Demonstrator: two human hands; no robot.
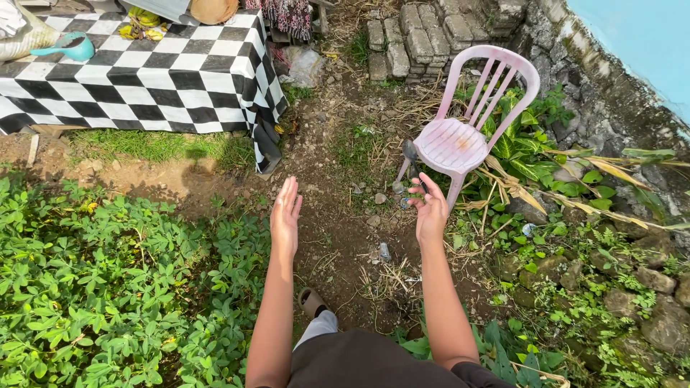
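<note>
My left hand [286, 214] is raised in front of me, palm turned inward and fingers straight, holding nothing. My right hand [432, 208] is lifted at the same height, its fingers curled around what looks like a small dark tool [411, 152]. The tool's grey end sticks up in front of the pink plastic chair [460, 140]; its exact kind is unclear. Both hands hover over a bare dirt path [345, 215], about a shoulder's width apart. My foot in a sandal [313, 300] shows below them.
A black-and-white checkered cloth [144, 79] covers a table at the upper left, with a teal scoop [72, 47] on it. Low green plants [108, 287] fill the left. Stacked grey pavers [424, 36] and a mossy stone wall [611, 108] lie behind and right of the chair.
</note>
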